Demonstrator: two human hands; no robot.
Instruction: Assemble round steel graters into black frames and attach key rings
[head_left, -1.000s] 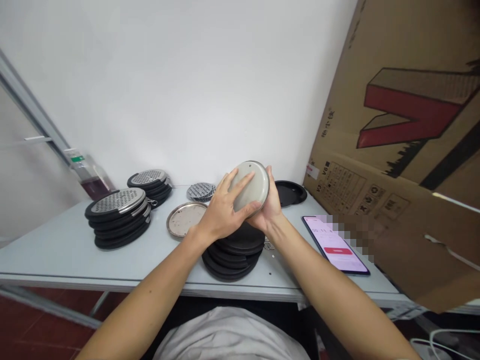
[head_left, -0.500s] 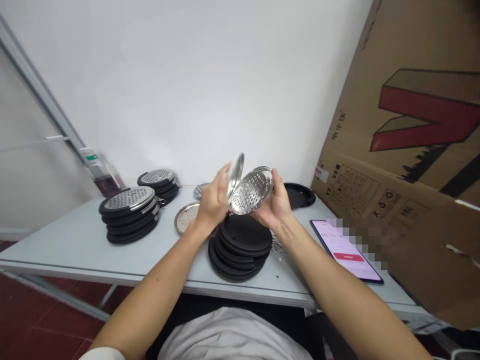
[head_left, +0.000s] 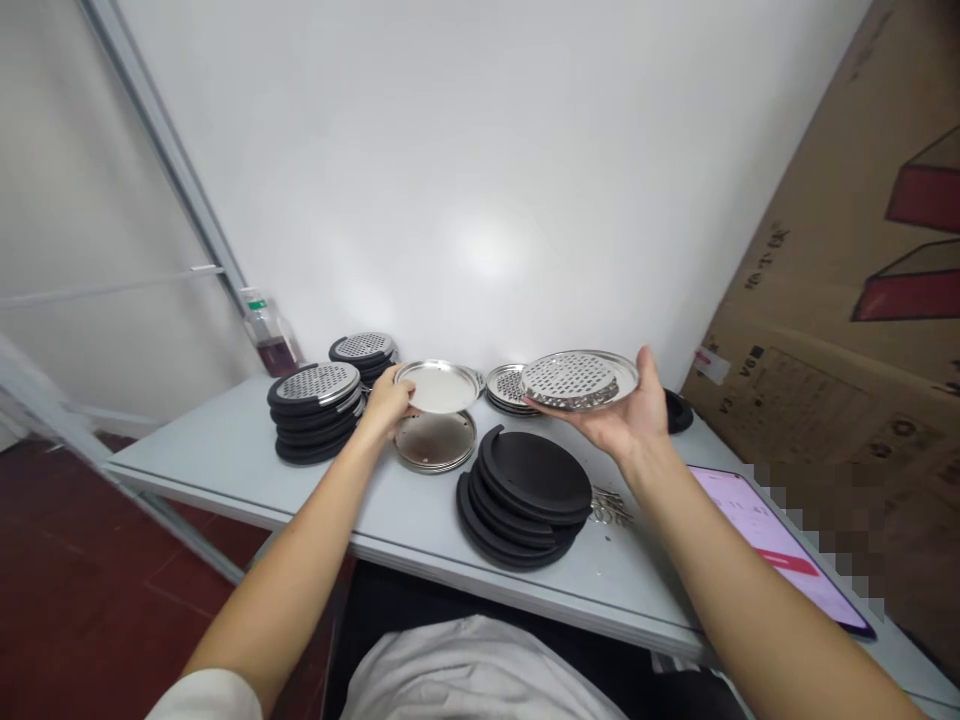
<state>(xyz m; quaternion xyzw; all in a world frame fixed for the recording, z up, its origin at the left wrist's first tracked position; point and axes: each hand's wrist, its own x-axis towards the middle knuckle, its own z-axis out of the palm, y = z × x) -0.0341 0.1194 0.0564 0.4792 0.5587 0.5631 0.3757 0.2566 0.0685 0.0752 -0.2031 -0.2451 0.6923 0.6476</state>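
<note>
My left hand [head_left: 386, 402] pinches the left rim of a shallow round metal plate [head_left: 439, 388], just above a short stack of similar metal plates [head_left: 435, 442]. Resting on the palm and fingers of my right hand [head_left: 634, 418] are a perforated metal grater disc [head_left: 568, 376] and a shiny round metal plate [head_left: 627, 374], with the thumb at their right edge. Behind and to the left of them lies a pile of grater discs [head_left: 502, 384]. In front, between my forearms, stands a stack of black round holders [head_left: 540, 472].
Two stacks of black-rimmed graters [head_left: 311, 415] stand at the left, near a bottle of dark liquid [head_left: 274, 352]. Small metal rings [head_left: 611, 508] lie right of the black stack. A phone [head_left: 780, 540] and a large cardboard box [head_left: 825, 330] occupy the right side.
My hands have moved apart. The left has carried a metal plate leftward over the plate stack, while the right has moved rightward with the grater disc, now held flatter. The view has shifted left.
</note>
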